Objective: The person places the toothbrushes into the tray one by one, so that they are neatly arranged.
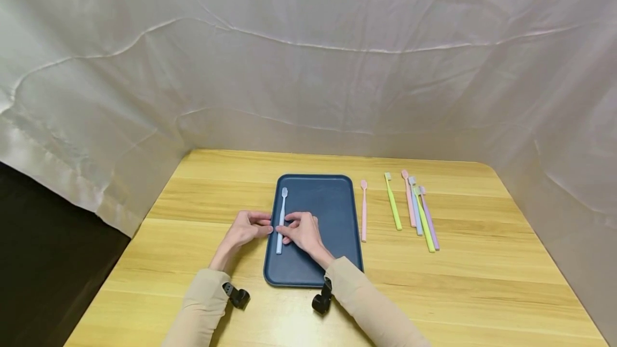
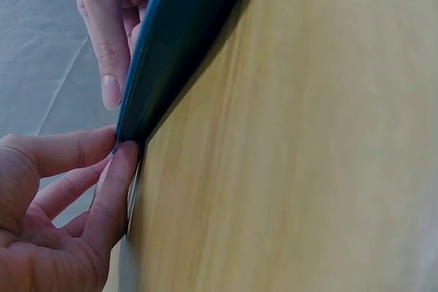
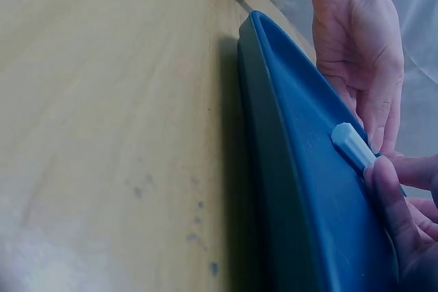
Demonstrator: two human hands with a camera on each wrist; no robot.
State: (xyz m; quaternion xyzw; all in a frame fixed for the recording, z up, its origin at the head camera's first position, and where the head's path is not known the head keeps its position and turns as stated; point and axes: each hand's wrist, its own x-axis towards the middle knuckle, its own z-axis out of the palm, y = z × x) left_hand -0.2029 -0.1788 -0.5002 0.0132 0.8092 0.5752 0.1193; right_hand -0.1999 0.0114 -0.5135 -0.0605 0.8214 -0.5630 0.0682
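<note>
A dark blue tray [image 1: 328, 202] lies on the wooden table, and a light blue toothbrush [image 1: 281, 213] is lengthwise along its left side, bristle head away from me. My right hand [image 1: 303, 232] reaches across the tray and pinches the toothbrush handle between thumb and fingers. In the right wrist view, the pale handle end [image 3: 352, 143] shows beside the thumb, against the tray floor. My left hand [image 1: 246, 227] is outside the tray on the left, its fairly straight fingers and thumb touching the rim. Those fingertips [image 2: 123, 155] meet the tray's edge in the left wrist view.
Right of the tray lies a pink toothbrush [image 1: 363, 210], close to its rim. Farther right are a lime green toothbrush [image 1: 393, 205] and a group of several pink, blue, green and purple toothbrushes [image 1: 428, 224]. Grey fabric [image 1: 308, 90] hangs behind the table.
</note>
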